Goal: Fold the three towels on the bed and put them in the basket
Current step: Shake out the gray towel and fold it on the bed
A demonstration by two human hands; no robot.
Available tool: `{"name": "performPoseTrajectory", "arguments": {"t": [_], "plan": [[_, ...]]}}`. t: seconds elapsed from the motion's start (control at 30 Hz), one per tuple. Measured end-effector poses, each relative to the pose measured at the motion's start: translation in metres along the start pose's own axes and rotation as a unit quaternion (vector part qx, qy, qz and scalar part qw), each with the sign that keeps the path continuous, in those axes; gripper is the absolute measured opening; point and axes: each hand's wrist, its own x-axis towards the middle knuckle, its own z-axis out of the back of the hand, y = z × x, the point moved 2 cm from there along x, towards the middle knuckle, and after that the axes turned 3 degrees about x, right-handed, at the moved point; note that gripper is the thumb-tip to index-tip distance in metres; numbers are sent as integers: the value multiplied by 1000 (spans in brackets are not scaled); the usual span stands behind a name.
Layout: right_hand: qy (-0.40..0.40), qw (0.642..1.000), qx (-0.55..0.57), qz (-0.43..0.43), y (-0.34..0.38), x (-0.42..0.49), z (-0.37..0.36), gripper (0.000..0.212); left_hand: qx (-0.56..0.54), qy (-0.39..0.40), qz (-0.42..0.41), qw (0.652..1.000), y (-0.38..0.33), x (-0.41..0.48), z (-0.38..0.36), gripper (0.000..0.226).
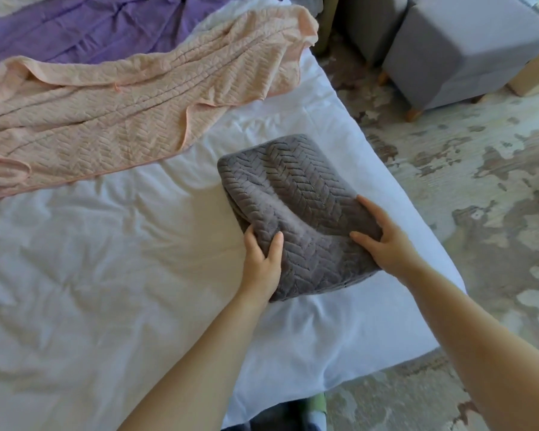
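A folded grey towel (296,194) with a herringbone weave lies near the right edge of the white bed (106,275). My left hand (262,259) grips its near left side, thumb on top and fingers tucked under. My right hand (383,237) holds the near right edge, thumb and fingers curled round the bundle. A pink towel (122,113) lies spread and rumpled across the far left of the bed. Beyond it a purple towel (91,29) lies unfolded at the far edge. No basket shows in this view.
Two grey upholstered stools (461,51) with wooden feet stand on the patterned rug (464,181) to the right of the bed. The bed's corner ends just below my forearms.
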Motion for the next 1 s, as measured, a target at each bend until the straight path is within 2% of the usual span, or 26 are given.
{"name": "performPoseTrajectory", "arguments": {"t": [0.17,0.37,0.5,0.6,0.7,0.8,0.87,0.93,1.0], "plan": [[7,998,14,-62,-53,-15,41,60,62,-9,-20,998,24,-21,-60,65],[54,994,30,-90,-90,-35,40,64,115,-86,-9,990,51,-39,-66,73],[83,991,22,-105,-96,-33,42,62,128,-119,82,981,50,-41,-67,71],[92,987,50,-120,-98,-23,46,58,115,-51,195,973,50,-36,-63,76],[116,983,38,-136,-103,-20,47,55,209,-1,227,951,52,-41,-55,93],[140,980,0,-139,-106,-22,44,57,321,-34,231,918,50,-47,-53,86],[138,978,-90,-130,-106,-25,45,58,387,-114,177,898,43,-51,-56,74],[80,965,-236,-77,-101,-30,50,57,455,-224,-9,862,31,-59,-62,62],[14,956,-292,18,-86,-32,50,56,485,-257,-208,809,15,-62,-72,53]]}}
